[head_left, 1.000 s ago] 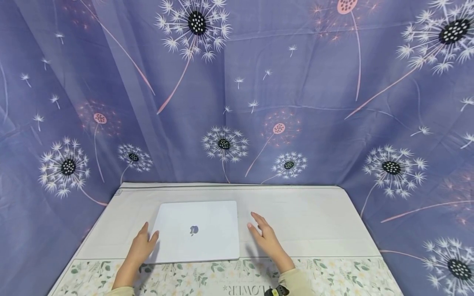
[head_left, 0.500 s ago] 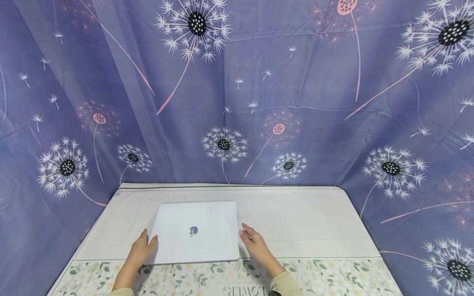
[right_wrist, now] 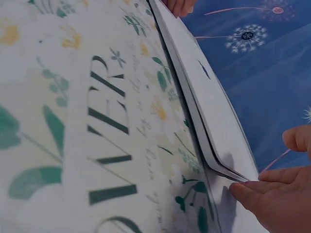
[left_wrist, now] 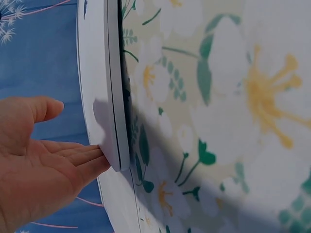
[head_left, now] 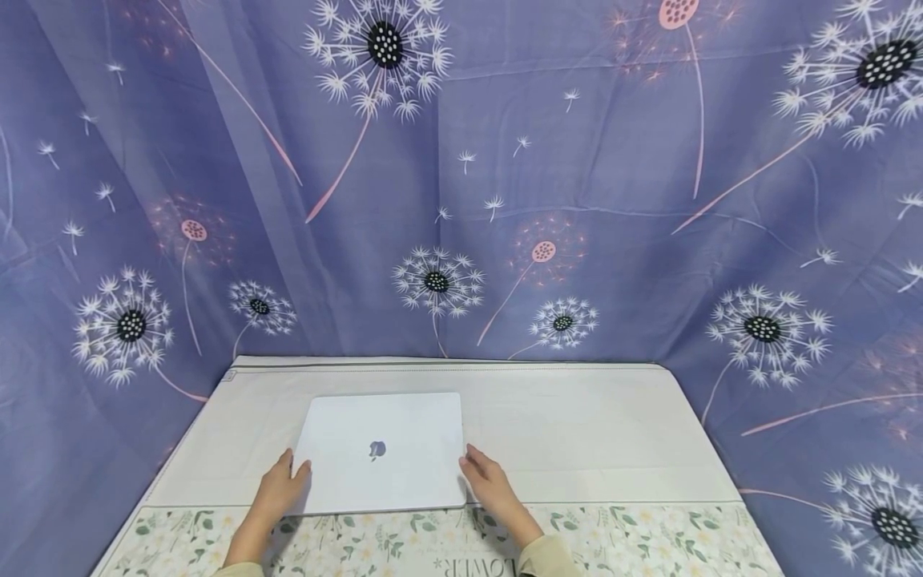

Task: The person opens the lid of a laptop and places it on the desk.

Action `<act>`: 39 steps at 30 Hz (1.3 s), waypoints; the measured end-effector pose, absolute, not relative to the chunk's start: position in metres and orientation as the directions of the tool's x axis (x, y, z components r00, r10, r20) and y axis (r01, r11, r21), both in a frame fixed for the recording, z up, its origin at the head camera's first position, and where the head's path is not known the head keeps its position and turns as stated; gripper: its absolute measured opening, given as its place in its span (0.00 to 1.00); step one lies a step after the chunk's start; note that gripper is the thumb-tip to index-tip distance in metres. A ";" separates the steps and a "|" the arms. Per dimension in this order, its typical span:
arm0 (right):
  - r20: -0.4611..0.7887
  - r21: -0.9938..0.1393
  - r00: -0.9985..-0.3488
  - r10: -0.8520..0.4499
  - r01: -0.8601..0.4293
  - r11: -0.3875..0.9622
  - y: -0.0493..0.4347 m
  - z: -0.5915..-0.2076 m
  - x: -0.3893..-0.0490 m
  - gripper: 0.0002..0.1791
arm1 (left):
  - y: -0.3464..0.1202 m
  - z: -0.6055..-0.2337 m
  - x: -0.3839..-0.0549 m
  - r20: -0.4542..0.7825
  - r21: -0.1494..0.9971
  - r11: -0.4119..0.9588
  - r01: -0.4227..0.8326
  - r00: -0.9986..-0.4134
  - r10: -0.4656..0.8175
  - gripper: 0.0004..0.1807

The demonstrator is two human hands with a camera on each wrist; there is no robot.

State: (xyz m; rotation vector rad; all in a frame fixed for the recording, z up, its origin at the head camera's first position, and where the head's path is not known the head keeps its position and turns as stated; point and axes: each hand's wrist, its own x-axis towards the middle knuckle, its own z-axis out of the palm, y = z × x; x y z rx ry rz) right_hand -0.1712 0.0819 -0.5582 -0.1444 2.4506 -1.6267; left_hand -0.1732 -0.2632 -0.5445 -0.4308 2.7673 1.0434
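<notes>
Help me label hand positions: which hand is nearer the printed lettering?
Right. The right hand, beside the laptop, is just beyond the lettering; the left hand, at the laptop's left edge, is farther away leftward.

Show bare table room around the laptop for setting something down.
Widest: white cloth between right hand and right curtain. Thin strip: between laptop and back curtain. Smaller: floral strip between forearms. Crowded: laptop's side edges, left hand and right hand there.

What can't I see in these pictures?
Inside the laptop: hidden in every view because it's shut.
Big printed word: start cut off by the right wrist view's bottom edge.
Small print: too blurred to read clearly in that view.
Left hand: mostly cut off by that view's top edge.
</notes>
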 end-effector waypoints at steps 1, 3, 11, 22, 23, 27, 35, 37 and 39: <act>-0.111 -0.919 -0.976 -0.188 0.029 0.394 0.081 -0.558 -0.171 0.33 | -0.263 -0.545 -0.173 -0.238 0.621 0.718 -0.315 -0.948 -0.211 0.37; -0.109 -0.916 -0.976 -0.189 0.025 0.400 0.080 -0.559 -0.170 0.33 | -0.264 -0.546 -0.173 -0.233 0.620 0.719 -0.313 -0.949 -0.212 0.37; -0.104 -0.921 -0.973 -0.204 0.017 0.390 0.079 -0.556 -0.167 0.32 | -0.262 -0.546 -0.172 -0.210 0.622 0.724 -0.299 -0.954 -0.214 0.37; -0.133 -0.927 -0.970 -0.202 0.049 0.372 0.079 -0.553 -0.165 0.31 | -0.258 -0.544 -0.173 -0.230 0.605 0.733 -0.311 -0.950 -0.214 0.37; -0.136 -0.927 -0.971 -0.198 0.054 0.372 0.079 -0.554 -0.166 0.31 | -0.257 -0.543 -0.173 -0.226 0.607 0.734 -0.306 -0.951 -0.210 0.37; -0.155 -0.926 -0.971 -0.182 0.079 0.368 0.083 -0.556 -0.167 0.32 | -0.253 -0.541 -0.172 -0.207 0.616 0.737 -0.280 -0.959 -0.191 0.37; -0.175 -0.918 -0.977 -0.123 0.117 0.378 0.092 -0.554 -0.167 0.30 | -0.239 -0.543 -0.171 -0.171 0.640 0.734 -0.227 -0.973 -0.152 0.37; -0.171 -0.914 -0.980 -0.102 0.119 0.388 0.095 -0.553 -0.166 0.29 | -0.236 -0.545 -0.171 -0.165 0.643 0.734 -0.218 -0.975 -0.145 0.36; -0.176 -0.911 -0.981 -0.081 0.131 0.390 0.097 -0.552 -0.165 0.29 | -0.232 -0.546 -0.171 -0.166 0.648 0.731 -0.214 -0.976 -0.138 0.36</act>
